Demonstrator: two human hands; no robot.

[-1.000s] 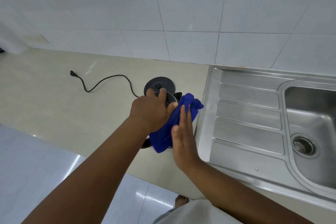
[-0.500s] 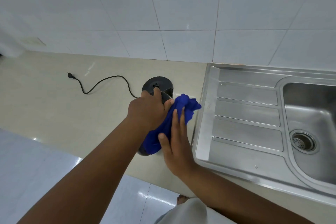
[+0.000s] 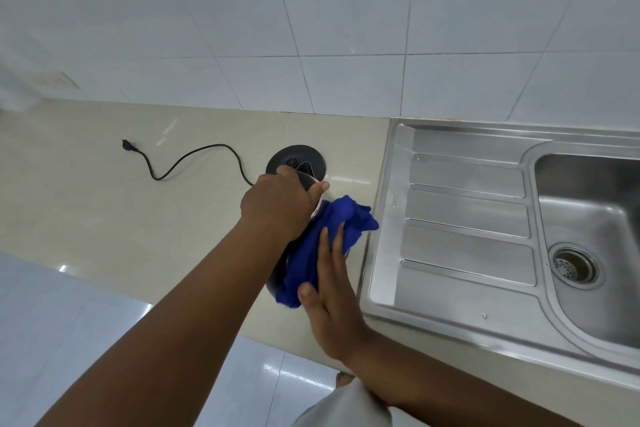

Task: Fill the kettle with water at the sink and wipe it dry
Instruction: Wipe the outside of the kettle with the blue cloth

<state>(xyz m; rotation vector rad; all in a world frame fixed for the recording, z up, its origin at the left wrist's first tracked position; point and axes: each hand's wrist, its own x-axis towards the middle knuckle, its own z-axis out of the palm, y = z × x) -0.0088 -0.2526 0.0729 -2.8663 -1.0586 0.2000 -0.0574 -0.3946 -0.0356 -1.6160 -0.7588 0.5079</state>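
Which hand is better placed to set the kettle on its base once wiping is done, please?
Probably the left hand: it grips the kettle at the top, right beside the base. The right hand presses the blue cloth flat against the kettle's side.

Soft, even light; floor [image 3: 69, 305] glare; perhaps slight blur at bowed edges.

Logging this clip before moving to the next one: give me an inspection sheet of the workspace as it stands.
Surface: beige countertop, with a steel sink set in on its right.
Job's things: kettle off its base, blue cloth against its side.
Clutter: nothing seen.
Hands: left hand grips the kettle's top; right hand presses the cloth with straight fingers.
Cables: cord runs from the base to a plug lying loose on the counter.
Surroundings: white wall tiles, glossy floor.
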